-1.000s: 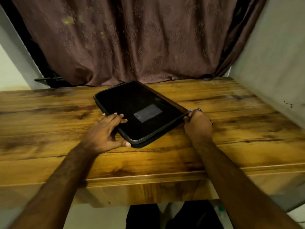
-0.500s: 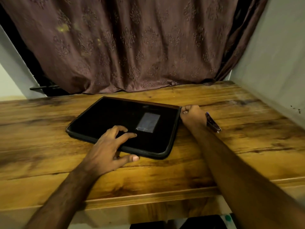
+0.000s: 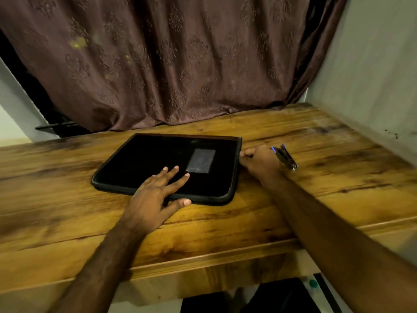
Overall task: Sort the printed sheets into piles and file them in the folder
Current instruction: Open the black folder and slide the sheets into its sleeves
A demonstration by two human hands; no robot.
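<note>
A black zip-around folder (image 3: 146,163) lies shut and flat on the wooden table (image 3: 327,195), with a grey label patch (image 3: 200,160) on its cover. My left hand (image 3: 153,195) rests flat on the folder's near edge, fingers spread, thumb on the rim. At the folder's right edge, near the far corner, my right hand (image 3: 259,161) is curled with thumb and fingers pinched against the rim. What it pinches is too small to make out. No printed sheets are in view.
A dark stapler with blue trim (image 3: 286,157) lies on the table just right of my right hand. A brown curtain (image 3: 169,64) hangs along the table's far edge. A grey wall (image 3: 372,75) borders the table on the right.
The folder has turned from a diagonal position to lie square to me. My right hand has travelled along its edge to the far right side. My left hand has spread flat on the cover.
</note>
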